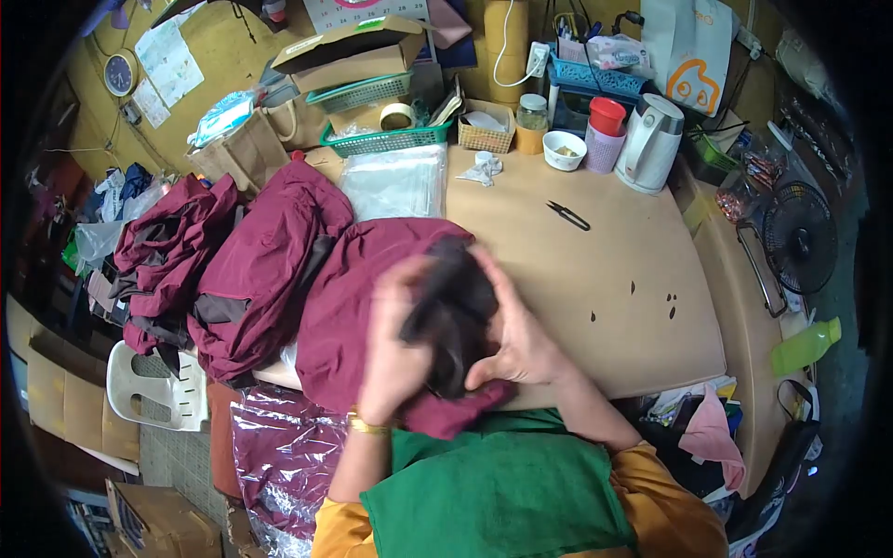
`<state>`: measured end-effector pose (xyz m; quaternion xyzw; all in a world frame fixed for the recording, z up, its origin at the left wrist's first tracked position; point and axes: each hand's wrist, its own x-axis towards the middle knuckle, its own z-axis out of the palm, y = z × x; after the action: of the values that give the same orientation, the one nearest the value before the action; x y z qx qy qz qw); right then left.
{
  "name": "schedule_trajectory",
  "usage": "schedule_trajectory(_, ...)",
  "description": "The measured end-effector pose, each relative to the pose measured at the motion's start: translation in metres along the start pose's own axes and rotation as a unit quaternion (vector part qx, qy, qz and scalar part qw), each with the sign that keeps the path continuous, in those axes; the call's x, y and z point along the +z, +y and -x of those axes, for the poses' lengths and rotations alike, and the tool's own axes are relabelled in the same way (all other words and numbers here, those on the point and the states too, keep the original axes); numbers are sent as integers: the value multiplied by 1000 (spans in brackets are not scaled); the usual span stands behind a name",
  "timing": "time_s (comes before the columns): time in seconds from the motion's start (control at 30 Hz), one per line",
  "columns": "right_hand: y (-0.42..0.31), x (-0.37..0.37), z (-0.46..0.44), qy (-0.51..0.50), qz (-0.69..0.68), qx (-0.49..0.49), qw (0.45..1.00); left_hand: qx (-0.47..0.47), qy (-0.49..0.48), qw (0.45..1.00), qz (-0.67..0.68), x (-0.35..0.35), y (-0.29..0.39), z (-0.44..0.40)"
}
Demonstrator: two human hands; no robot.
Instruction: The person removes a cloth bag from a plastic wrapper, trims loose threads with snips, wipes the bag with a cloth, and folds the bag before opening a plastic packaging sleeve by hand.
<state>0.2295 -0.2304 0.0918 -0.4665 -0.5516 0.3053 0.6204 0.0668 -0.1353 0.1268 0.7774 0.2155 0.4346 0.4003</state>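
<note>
A maroon garment (349, 293) lies at the table's front edge, partly hanging over it toward my lap. Bunched between my two hands is a dark part of the cloth (456, 316), apparently belonging to this garment. My left hand (398, 344), smeared by motion, presses on its left side. On the other side my right hand (519, 339) grips the dark cloth, thumb in front and fingers behind. Folds hide several fingertips. Black thread snips (568, 216) lie on the table, away from both hands.
More maroon garments (265, 256) are heaped at the left. Clear plastic bags (395, 181), green baskets (391, 133), a white bowl (564, 151) and a kettle (651, 144) stand or lie along the back. A white plastic stool (153, 395) is lower left; a fan (800, 237) is right.
</note>
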Motion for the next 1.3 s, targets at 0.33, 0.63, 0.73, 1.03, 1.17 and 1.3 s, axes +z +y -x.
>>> schedule_trajectory(0.33, 79, -18, 52, 221, -431, 211, 849, -110, -99, 947, -285, 34, -68, 37)
schedule_trajectory(0.63, 69, -1, 54, 196, -336, 125, 913, -71, -185, 902, -384, 44, -75, 29)
schedule_trajectory(0.73, 64, 4, 54, 201, -319, 111, 919, -92, -173, 904, -380, 36, -65, 21)
schedule_trajectory(1.03, 73, 3, 61, 143, -186, 78, 969, -122, -148, 897, -398, 30, -55, 10)
schedule_trajectory(1.17, 61, 18, 43, 29, 20, -43, 998, 116, -130, 915, -364, 25, 9, -3)
schedule_trajectory(1.3, 64, 21, 7, 20, 85, -17, 996, 190, -227, 904, -308, 52, 51, 9)
